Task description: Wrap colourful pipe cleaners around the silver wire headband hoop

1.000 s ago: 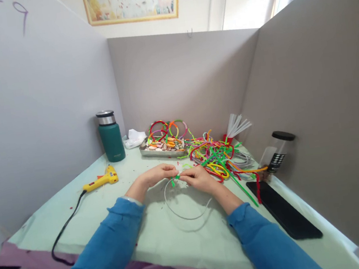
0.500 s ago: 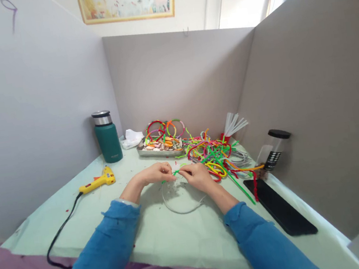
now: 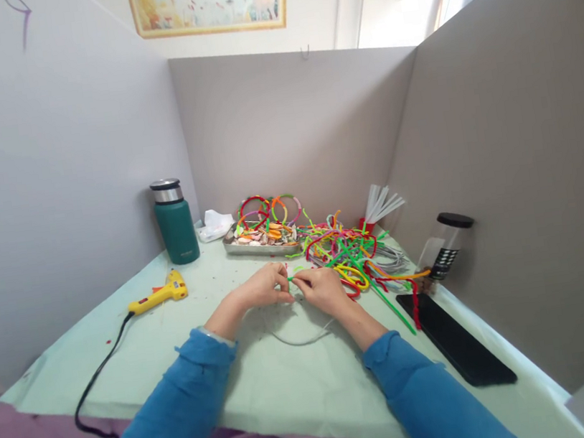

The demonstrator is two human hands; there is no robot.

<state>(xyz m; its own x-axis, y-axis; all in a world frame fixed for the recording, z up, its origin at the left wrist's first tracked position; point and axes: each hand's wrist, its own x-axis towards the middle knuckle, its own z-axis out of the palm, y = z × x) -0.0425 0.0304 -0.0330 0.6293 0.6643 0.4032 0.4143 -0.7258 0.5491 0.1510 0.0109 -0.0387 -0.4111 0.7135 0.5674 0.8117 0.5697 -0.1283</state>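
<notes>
Both hands, left hand (image 3: 264, 286) and right hand (image 3: 322, 289), pinch a green pipe cleaner (image 3: 294, 277) on a white hoop (image 3: 309, 338); the pipe cleaner pile (image 3: 354, 254) lies just beyond, and fingers hide the join.

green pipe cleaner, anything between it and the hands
Nothing visible does. Both the left hand and the right hand already pinch the green pipe cleaner at their fingertips, above the pale hoop on the table.
</notes>
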